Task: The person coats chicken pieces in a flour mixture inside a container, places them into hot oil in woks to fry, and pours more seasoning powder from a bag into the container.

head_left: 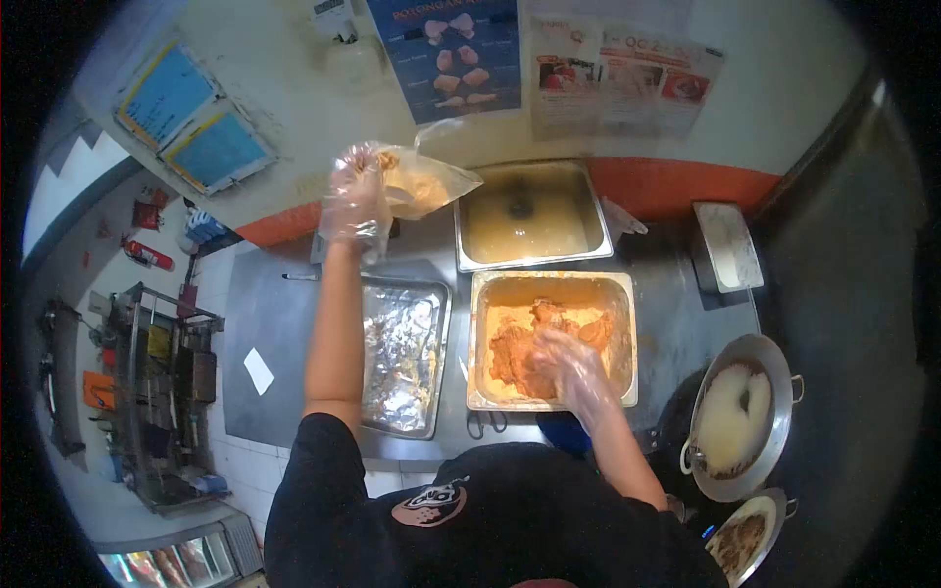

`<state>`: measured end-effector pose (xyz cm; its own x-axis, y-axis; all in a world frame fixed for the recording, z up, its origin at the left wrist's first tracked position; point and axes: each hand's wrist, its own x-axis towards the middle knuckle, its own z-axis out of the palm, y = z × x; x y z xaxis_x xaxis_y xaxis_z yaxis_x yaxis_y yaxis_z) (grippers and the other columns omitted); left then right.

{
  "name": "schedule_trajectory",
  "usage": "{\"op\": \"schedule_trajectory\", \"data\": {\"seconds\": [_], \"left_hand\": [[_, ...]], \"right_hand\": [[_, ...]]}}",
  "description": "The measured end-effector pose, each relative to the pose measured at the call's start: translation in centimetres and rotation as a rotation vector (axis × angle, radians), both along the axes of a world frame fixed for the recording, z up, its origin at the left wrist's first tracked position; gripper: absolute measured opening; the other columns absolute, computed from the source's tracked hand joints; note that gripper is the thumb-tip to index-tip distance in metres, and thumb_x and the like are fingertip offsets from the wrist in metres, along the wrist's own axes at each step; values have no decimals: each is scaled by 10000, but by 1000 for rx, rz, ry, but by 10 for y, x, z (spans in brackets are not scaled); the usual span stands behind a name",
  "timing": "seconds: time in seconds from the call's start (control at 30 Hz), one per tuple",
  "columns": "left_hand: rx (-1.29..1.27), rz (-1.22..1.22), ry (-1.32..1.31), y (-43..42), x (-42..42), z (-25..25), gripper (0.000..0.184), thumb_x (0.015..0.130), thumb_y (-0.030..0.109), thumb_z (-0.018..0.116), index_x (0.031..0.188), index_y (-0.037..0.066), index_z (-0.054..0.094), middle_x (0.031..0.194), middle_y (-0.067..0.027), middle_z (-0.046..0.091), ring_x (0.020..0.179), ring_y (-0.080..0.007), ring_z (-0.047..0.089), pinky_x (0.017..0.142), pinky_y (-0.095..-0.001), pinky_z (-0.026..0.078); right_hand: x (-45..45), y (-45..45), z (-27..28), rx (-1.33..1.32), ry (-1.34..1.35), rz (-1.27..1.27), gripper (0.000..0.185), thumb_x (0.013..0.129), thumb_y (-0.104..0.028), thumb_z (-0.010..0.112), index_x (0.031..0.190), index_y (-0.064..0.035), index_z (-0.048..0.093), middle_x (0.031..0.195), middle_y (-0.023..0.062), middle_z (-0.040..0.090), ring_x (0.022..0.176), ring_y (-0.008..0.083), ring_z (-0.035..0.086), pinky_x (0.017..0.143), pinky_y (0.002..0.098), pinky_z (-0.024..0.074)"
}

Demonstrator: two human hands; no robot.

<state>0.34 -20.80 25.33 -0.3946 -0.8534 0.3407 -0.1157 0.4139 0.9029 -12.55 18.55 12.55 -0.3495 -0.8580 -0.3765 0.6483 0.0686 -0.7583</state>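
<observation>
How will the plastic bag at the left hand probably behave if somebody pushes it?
Probably floppy: the plastic bag looks like thin, see-through film. It may swing or fold, since its far end sticks out unsupported beyond the left hand.

Seen from above, a person's bare left arm stretches nearly straight forward from a short black fabric sleeve. The left hand, in a loose, clear plastic glove, has its fingers closed in a grip. The bare right forearm angles forward and inward; the right hand, similarly gloved, reaches low, its blurred fingers pointing leftward, their grip unclear.
</observation>
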Motion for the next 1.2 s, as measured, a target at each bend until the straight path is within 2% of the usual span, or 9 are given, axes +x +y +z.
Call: {"op": "schedule_trajectory", "data": {"seconds": [0.17,0.3,0.43,0.5,0.63,0.73,0.8,0.9,1.2], "left_hand": [[234,-438,545,84,-2,62,177,976,47,599,1145,29,647,1086,-80,684,967,-183,664,827,-316,544],[326,-744,497,138,-19,56,224,943,227,686,1070,59,610,1024,-84,648,958,-197,651,834,-327,553],[647,-826,300,157,-28,-11,131,930,162,677,1001,59,638,1094,-75,644,1007,-165,620,859,-303,516],[539,-827,228,169,-33,-31,152,924,174,689,1016,64,641,1143,-65,628,1072,-163,596,902,-308,509],[285,-745,3,183,-38,-75,176,918,194,699,1048,86,652,1212,-38,598,1162,-169,553,984,-335,485],[160,-746,-158,175,-49,-130,184,882,76,674,1065,94,675,1180,-69,645,1139,-191,596,990,-344,484],[-156,-688,-309,180,-51,-123,208,852,18,645,1041,78,707,1115,-104,691,1092,-211,641,970,-342,499],[120,-733,-122,178,-56,-129,185,850,29,653,1011,77,732,1062,-91,708,1047,-209,656,960,-345,503],[55,-635,-241,171,-58,-124,149,833,84,694,963,78,766,1051,-88,724,990,-219,676,879,-348,538]], "right_hand": [[24,-70,-13,-390,-635,201,812,958,-617,508,1523,-66,318,1480,220,434,1277,374,514,1001,531,489],[22,-61,5,-578,-836,154,962,852,-752,541,1525,-101,322,1498,224,411,1337,424,447,1029,642,450],[-3,-13,-42,-321,-856,-1,779,856,-485,699,1459,-86,410,1443,214,477,1290,420,514,996,673,472],[-14,16,-42,37,-525,-412,578,819,-290,706,1314,-52,526,1282,187,603,1176,377,606,993,625,499],[-86,84,-79,65,189,-357,446,781,-137,742,1185,-15,597,1054,95,680,985,233,671,966,397,549],[-92,88,7,62,271,-404,485,778,-31,761,1233,-10,594,1113,76,685,1012,189,669,960,354,541],[-111,92,24,8,462,-327,527,776,17,765,1270,-10,584,1162,78,680,1049,176,658,964,345,535],[-121,88,40,-41,586,-271,573,768,35,781,1301,-14,576,1219,79,671,1093,165,644,964,334,527],[-124,78,48,-94,651,-238,559,765,45,758,1292,-24,585,1207,61,674,1086,158,646,929,333,542]]}}
